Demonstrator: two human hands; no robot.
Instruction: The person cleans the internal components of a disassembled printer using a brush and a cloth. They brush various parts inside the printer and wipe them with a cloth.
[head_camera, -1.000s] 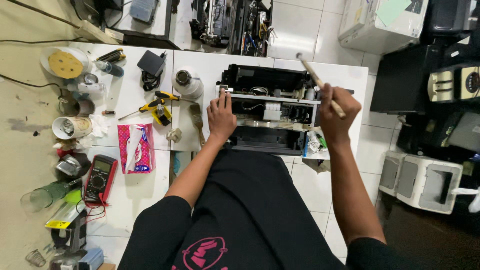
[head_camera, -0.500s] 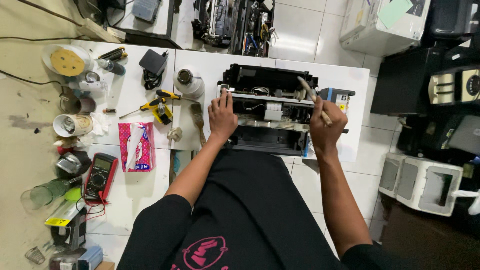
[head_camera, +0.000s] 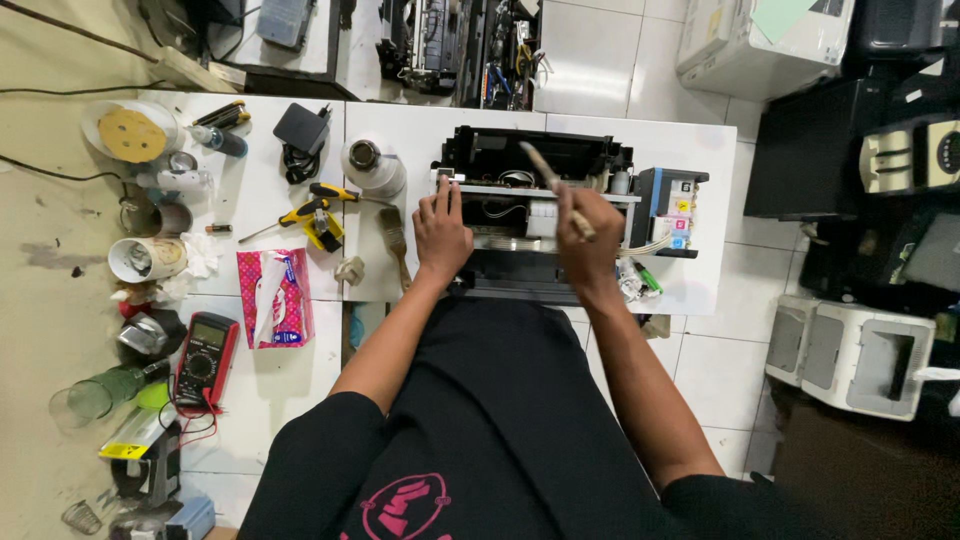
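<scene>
Black opened printer chassis is set on the white tabletop, under both hands. Its front left edge is pressed by the left hand, fingers spread flat. A tan-handled brush is gripped in the right hand, fingers curled closed, over the printer's middle.

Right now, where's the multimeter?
In the head view the multimeter lies on the white table at the person's left, just left of the pink tissue pack, well away from the left hand.

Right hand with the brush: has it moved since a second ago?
Yes. The right hand with the brush has come in leftward from the printer's right end to over its middle, near the left hand.
</scene>
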